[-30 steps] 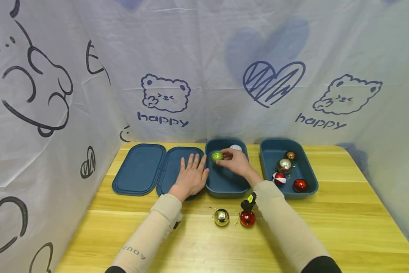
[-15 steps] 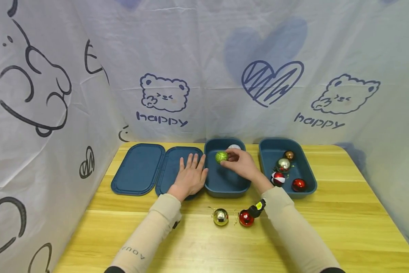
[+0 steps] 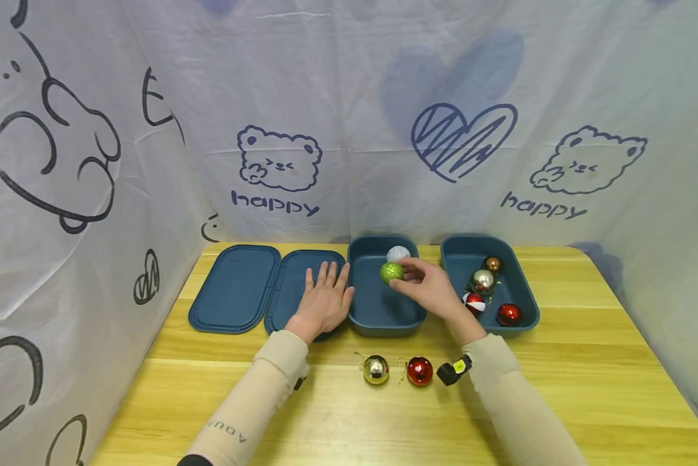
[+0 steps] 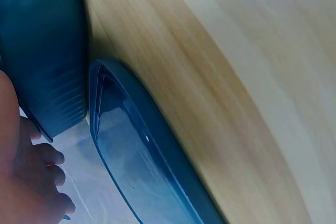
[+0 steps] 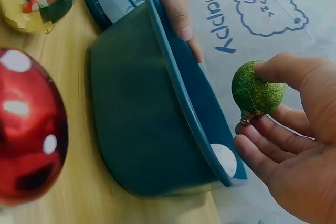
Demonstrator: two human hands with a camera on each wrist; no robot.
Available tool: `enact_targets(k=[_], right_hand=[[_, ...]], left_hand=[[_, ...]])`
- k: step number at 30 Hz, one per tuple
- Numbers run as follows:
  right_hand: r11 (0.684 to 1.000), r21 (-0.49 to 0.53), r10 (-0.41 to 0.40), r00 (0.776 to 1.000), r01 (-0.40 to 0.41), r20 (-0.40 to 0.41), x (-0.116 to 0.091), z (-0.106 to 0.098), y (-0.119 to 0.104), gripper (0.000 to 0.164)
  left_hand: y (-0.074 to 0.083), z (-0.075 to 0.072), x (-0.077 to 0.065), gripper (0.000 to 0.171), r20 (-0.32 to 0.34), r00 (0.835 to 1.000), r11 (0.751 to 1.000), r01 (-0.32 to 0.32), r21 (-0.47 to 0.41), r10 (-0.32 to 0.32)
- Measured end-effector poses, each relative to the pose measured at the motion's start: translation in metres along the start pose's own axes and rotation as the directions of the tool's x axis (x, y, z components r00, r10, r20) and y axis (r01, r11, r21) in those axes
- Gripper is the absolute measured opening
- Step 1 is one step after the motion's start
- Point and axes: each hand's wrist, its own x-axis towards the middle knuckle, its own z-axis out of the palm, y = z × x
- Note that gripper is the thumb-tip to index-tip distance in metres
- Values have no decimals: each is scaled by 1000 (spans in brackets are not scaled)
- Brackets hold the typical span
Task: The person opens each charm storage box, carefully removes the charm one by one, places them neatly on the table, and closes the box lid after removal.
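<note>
My right hand [image 3: 433,291] pinches a green glittery Christmas bauble [image 3: 391,272] between thumb and fingers, above the middle blue bin [image 3: 378,314]. In the right wrist view the bauble [image 5: 257,90] hangs higher than the bin's rim, its metal cap pointing down. A white bauble [image 3: 398,253] lies in that bin's far right corner. With fingers straight and spread, my left hand [image 3: 324,301] lies over the second blue lid [image 3: 293,281], its thumb side at the bin's left rim. The left wrist view shows only part of this hand [image 4: 31,182].
A right-hand blue bin [image 3: 459,259] holds several baubles, among them a red one [image 3: 508,314] and a silver one [image 3: 482,281]. A gold bauble [image 3: 376,369] and a red bauble [image 3: 420,371] lie on the wooden table [image 3: 349,427] in front. Another lid [image 3: 235,288] lies far left.
My right hand has moved rightward and slightly nearer with the green bauble, uncovering more of the white bauble. The left hand has stayed in place.
</note>
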Motion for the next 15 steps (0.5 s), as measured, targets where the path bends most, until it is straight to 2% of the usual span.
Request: enact_targets(k=[15], right_hand=[[998,46,-32,999,33,-25,-35,-16,9,52]], left_hand=[[2,-1,-2,63,7,1000,1000,4,-9,-4]])
